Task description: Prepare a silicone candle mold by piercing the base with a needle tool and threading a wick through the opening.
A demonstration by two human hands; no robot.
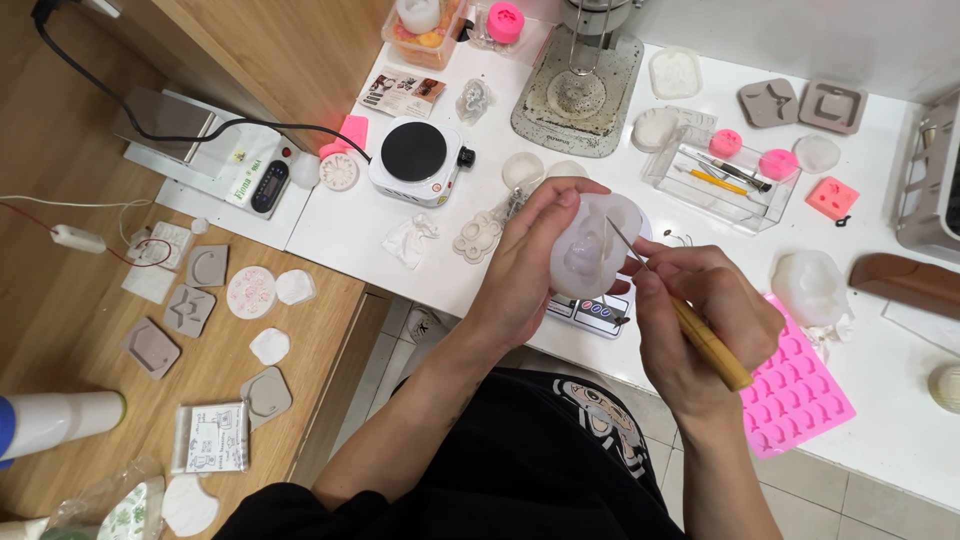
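Left hand (pixel 520 265): grip clamped round white mould (pixel 592 245), held above white table (pixel 900 400), over small scale (pixel 595 310). Right hand (pixel 700 320): grip pinching wooden-handled tool (pixel 700 335); metal tip inside mould cavity. Pink mould (pixel 795 390) just right.

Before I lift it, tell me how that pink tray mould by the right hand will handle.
The pink tray mould looks like thin silicone, so it would probably flop and sag if lifted by one edge. Lying flat on the white table, it seems unlikely to roll or tip. It is probably light, judging by its thinness.
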